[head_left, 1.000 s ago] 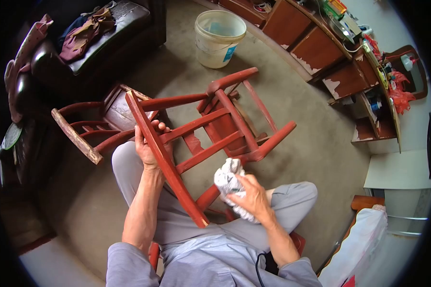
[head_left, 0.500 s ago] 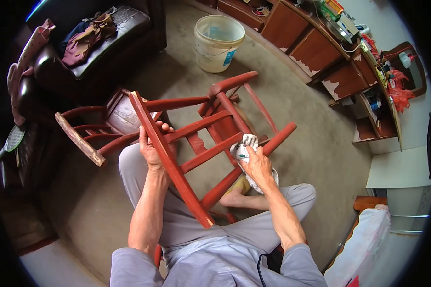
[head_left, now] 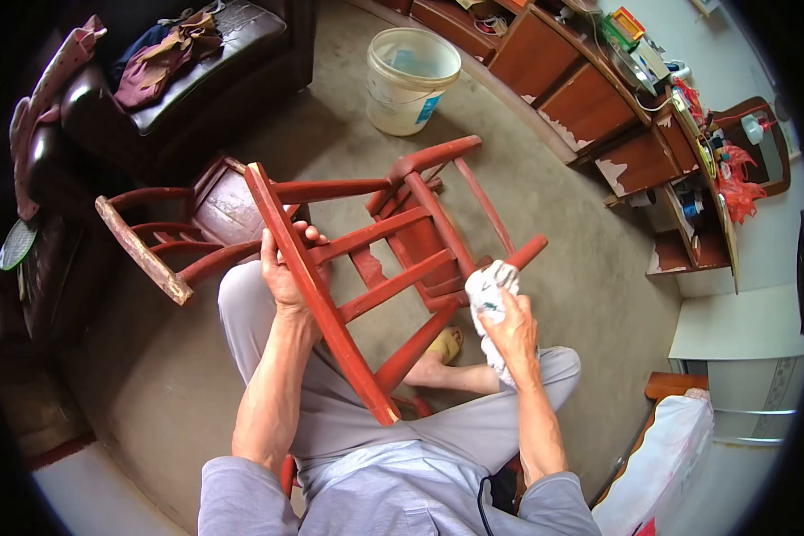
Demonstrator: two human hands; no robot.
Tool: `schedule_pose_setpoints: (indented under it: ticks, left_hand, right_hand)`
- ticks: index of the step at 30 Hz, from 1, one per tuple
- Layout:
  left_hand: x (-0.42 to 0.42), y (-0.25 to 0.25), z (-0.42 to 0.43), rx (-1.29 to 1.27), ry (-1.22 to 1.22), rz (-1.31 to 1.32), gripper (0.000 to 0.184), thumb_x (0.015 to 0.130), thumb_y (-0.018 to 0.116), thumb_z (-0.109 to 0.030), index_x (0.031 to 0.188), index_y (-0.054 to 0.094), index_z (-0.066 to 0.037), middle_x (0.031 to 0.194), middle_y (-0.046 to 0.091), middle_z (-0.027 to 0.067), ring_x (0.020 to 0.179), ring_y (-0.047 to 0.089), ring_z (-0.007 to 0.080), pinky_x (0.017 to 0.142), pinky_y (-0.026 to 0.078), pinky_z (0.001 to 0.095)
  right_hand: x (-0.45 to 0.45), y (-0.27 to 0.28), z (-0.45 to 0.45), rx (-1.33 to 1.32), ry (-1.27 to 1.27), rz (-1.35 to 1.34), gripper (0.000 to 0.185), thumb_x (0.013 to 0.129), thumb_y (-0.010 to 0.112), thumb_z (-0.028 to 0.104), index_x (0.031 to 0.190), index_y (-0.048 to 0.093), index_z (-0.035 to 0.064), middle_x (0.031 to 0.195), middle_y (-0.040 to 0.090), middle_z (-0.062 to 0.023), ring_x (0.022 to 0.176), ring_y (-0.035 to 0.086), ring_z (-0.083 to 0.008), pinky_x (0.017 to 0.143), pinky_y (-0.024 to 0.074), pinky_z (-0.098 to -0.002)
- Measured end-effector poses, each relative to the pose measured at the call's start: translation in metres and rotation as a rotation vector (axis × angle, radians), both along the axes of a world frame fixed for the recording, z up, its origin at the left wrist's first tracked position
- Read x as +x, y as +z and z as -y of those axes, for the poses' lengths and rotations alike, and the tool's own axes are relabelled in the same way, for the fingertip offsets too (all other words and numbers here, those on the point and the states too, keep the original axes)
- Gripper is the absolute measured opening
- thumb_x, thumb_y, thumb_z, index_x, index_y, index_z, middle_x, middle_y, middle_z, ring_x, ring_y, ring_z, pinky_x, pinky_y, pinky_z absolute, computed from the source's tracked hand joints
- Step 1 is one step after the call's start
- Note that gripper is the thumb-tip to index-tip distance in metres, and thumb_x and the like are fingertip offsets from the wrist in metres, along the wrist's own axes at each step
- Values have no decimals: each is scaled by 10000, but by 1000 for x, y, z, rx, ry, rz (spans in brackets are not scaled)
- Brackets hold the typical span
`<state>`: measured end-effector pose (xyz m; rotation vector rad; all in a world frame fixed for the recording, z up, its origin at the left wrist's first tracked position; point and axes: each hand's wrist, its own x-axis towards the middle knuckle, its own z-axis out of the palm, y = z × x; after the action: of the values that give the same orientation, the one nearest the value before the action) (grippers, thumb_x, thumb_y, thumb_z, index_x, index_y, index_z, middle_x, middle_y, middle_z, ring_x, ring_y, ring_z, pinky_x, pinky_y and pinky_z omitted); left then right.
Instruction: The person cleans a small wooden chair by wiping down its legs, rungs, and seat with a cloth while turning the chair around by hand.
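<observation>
A red wooden chair (head_left: 323, 297) lies tipped over across my lap, its legs and rungs pointing up and away. My left hand (head_left: 288, 268) grips the long rail on the chair's near left side, thumb on one side and fingertips showing past the other. In my right hand (head_left: 511, 329) is a bunched white rag (head_left: 491, 290) with dark green marks. The rag presses against the chair leg on the right, near where it meets a crosspiece. Its lower end hangs toward my knee.
A second worn chair (head_left: 228, 210) stands at the left. Beyond sits a white plastic bucket (head_left: 411, 85) on the concrete floor. A dark sofa (head_left: 232, 71) holds clothes at the back left. Peeling brown cabinets (head_left: 590, 98) line the right wall, with a covered bed edge (head_left: 657, 456) at lower right.
My right hand and the rag have moved to the right, from the crosspiece's end onto the right chair leg. My left hand keeps its hold, and the chair has hardly shifted.
</observation>
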<state>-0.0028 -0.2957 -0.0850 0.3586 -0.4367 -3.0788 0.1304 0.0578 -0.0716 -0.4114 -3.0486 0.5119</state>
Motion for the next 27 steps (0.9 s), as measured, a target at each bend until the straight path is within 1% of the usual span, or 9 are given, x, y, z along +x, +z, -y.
schedule_pose_setpoints:
  ticks: [4, 9, 10, 14, 16, 17, 20, 23, 27]
  left_hand:
    - [3, 2, 1, -11, -10, -28, 487, 1054, 479, -456, 1023, 670, -9, 901, 680, 110, 881, 655, 249, 906, 543, 380]
    - [8, 0, 5, -54, 19, -5, 488, 1055, 473, -458, 1029, 659, -8, 905, 659, 107, 888, 646, 247, 909, 538, 383]
    - [8, 1, 4, -57, 18, -1, 488, 1055, 473, -458, 1029, 659, -8, 905, 659, 107, 888, 646, 247, 909, 538, 383]
    - [8, 1, 5, -64, 27, 2, 493, 1056, 467, -456, 1040, 664, -5, 913, 666, 114, 887, 649, 251, 919, 536, 393]
    - [7, -3, 7, -78, 9, -5, 498, 1060, 459, -458, 1051, 670, -7, 932, 679, 116, 903, 656, 255, 919, 538, 390]
    - [7, -6, 8, -73, -8, -8, 498, 1060, 459, -458, 1051, 670, -7, 932, 679, 116, 903, 656, 255, 919, 538, 390]
    - [6, -4, 9, -72, 0, -15, 510, 1050, 463, -487, 1044, 668, -20, 929, 688, 113, 915, 663, 263, 907, 544, 393]
    - [10, -4, 11, -84, -63, -26, 493, 1051, 469, -481, 1038, 664, -29, 935, 690, 109, 916, 666, 262, 906, 546, 398]
    - [11, -11, 15, -95, -25, 7, 490, 1055, 465, -478, 1034, 661, -30, 918, 689, 112, 909, 665, 263, 897, 546, 414]
  right_hand:
    - [-27, -14, -26, -20, -51, -9, 653, 769, 855, 339, 1320, 617, 80, 1132, 635, -237, 969, 688, -446, 835, 558, -529]
    - [-65, -48, -71, -73, -87, 102, 593, 759, 826, 397, 1169, 642, 11, 1078, 677, -291, 997, 676, -476, 836, 548, -534]
    - [-75, -40, -76, -124, -142, 131, 553, 771, 814, 374, 1160, 658, 13, 1112, 679, -313, 1026, 671, -480, 842, 544, -532]
    - [-105, -56, -112, -202, -294, 87, 571, 784, 799, 379, 1210, 653, 27, 1166, 675, -311, 1059, 671, -465, 874, 546, -525]
    - [-110, -57, -115, -68, -330, 93, 605, 792, 793, 399, 1260, 642, 45, 1172, 682, -294, 1076, 673, -449, 900, 549, -517]
    - [-107, -60, -114, 8, -316, 83, 634, 784, 804, 414, 1280, 635, 57, 1156, 689, -284, 1081, 677, -436, 910, 551, -517]
    - [-98, -47, -99, -53, -220, 157, 642, 774, 821, 416, 1265, 637, 46, 1145, 672, -303, 1057, 671, -470, 889, 553, -524]
    - [-66, -56, -65, -8, -41, 15, 620, 781, 832, 404, 1268, 638, 73, 1155, 647, -282, 970, 685, -481, 868, 558, -535]
    - [-38, -24, -12, -36, 35, 156, 674, 761, 853, 385, 1340, 622, 129, 1148, 636, -241, 1007, 684, -448, 865, 560, -527]
